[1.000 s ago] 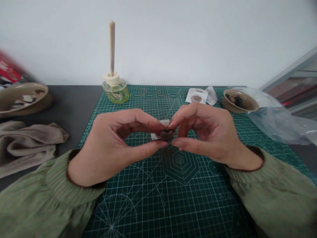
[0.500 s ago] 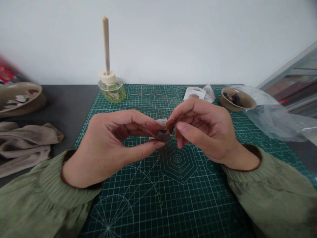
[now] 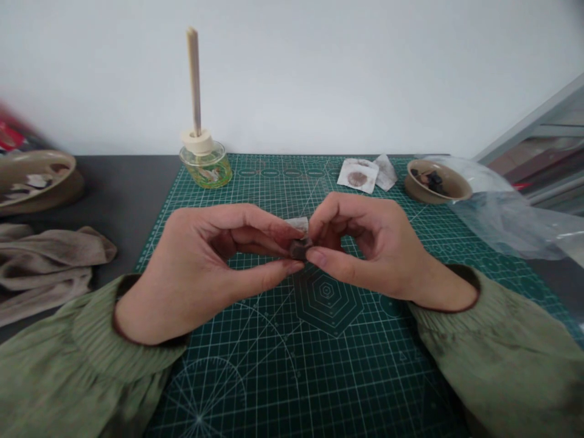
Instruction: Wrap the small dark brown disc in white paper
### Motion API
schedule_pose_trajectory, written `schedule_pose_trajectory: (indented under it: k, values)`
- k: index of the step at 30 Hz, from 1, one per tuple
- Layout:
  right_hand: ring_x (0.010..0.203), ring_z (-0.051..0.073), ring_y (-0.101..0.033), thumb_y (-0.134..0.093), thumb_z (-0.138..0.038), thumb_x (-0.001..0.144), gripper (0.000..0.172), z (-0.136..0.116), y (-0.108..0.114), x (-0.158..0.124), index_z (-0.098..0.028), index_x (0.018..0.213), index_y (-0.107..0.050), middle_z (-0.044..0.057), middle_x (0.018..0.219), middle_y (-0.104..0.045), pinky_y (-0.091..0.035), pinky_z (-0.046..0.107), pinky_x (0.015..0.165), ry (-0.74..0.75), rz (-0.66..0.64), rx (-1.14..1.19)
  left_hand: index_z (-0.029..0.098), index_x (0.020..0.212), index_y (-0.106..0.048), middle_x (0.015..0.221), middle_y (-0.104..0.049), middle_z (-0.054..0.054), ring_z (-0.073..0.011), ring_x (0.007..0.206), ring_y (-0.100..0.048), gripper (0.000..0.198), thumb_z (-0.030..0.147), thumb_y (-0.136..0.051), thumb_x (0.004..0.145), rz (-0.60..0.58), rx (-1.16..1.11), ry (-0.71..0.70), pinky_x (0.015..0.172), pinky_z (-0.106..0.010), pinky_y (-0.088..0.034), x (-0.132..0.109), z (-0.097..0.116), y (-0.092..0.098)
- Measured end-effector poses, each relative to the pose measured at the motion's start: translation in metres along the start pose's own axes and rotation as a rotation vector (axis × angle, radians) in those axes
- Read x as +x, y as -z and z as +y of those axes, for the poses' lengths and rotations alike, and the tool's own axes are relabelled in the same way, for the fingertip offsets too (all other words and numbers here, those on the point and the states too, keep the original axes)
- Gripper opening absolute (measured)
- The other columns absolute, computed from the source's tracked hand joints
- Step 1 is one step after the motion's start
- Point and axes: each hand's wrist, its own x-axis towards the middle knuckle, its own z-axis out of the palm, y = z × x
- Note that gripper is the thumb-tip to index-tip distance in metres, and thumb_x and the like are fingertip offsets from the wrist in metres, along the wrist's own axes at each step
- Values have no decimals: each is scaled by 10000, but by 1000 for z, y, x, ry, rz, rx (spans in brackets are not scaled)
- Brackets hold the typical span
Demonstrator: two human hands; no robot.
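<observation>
A small dark brown lump is at the middle of the frame, held over the mat, its surface partly hidden by fingers. The left hand grips it from the left, thumb below and fingertips above, with a rounded gap between thumb and palm. The right hand pinches its right edge between thumb and forefinger, the other fingers curled in behind. Just behind the lump, partly covered by the hands, shows a piece of white paper.

Under all this spreads a green cutting mat printed with a white grid, nested hexagons right below the hands and a fan of angle lines at lower left. Ribbed green sleeves run in from both lower corners.

Toward the upper right of the frame, a white paper square with a round brown stain overlaps a crumpled paper piece. Right of them stands a tan bowl containing dark pieces, with a clear plastic bag beside it.

At upper left, a glass reed diffuser holds upright sticks. At the left edge, a larger tan bowl holds pale fragments; a rumpled grey-brown cloth lies below it on the dark tabletop.
</observation>
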Motion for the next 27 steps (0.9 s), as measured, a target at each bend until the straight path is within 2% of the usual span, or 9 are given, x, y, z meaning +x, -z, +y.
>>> schedule_pose_trajectory:
  k: [3, 9, 14, 18, 22, 24, 27]
  values:
    - [647, 116, -707, -1095, -113, 907, 316, -1, 1, -1, -194, 1031, -817, -38, 802, -797, -529, 203, 547, -16, -50, 18, 308, 1059, -966, 1022, -982, 4, -273, 933, -988, 280, 187, -1148, 885, -1, 0, 11, 910, -288, -833, -1, 1, 1]
    - [651, 111, -693, -1074, -111, 907, 348, -4, 2, -2, -213, 1044, -772, -49, 815, -792, -525, 208, 551, -38, -90, 36, 292, 1045, -968, 1003, -975, 20, -234, 930, -988, 297, 80, -1093, 880, -2, -49, 9, 922, -258, -829, 0, 5, -2]
    - [642, 114, -701, -1103, -123, 900, 350, -3, 1, -1, -202, 1033, -789, -46, 788, -796, -520, 202, 539, -29, -94, 53, 326, 1051, -973, 1011, -977, 22, -250, 930, -987, 275, 146, -1112, 898, -11, -38, 4, 925, -278, -835, 1, 3, -2]
    - [628, 99, -684, -1080, -203, 998, 269, -3, 1, 0, -188, 987, -812, -40, 782, -789, -506, 196, 542, -9, -55, 49, 314, 1039, -960, 1024, -979, -1, -282, 927, -985, 256, 204, -1139, 893, -23, 14, 24, 906, -304, -838, 0, 4, -1]
    - [622, 82, -670, -1007, -264, 1110, 253, -3, 0, 0, -185, 969, -813, -50, 796, -767, -542, 194, 589, -6, -48, 81, 324, 1039, -971, 963, -964, 37, -227, 877, -971, 290, 130, -1096, 864, -22, -16, 56, 859, -216, -803, 0, 6, 0]
    - [633, 90, -684, -991, -283, 1129, 252, -2, 0, 0, -185, 981, -811, -45, 810, -772, -565, 203, 605, -11, -52, 98, 329, 1031, -976, 960, -964, 45, -215, 877, -971, 301, 113, -1086, 853, -19, -39, 59, 859, -200, -797, 1, 6, -1]
    - [638, 104, -692, -999, -290, 1122, 243, -1, 2, -1, -191, 999, -814, -37, 818, -782, -577, 216, 607, -13, -62, 105, 319, 1014, -972, 961, -967, 29, -236, 880, -974, 285, 107, -1085, 860, -28, -47, 56, 862, -234, -815, 1, 6, -3]
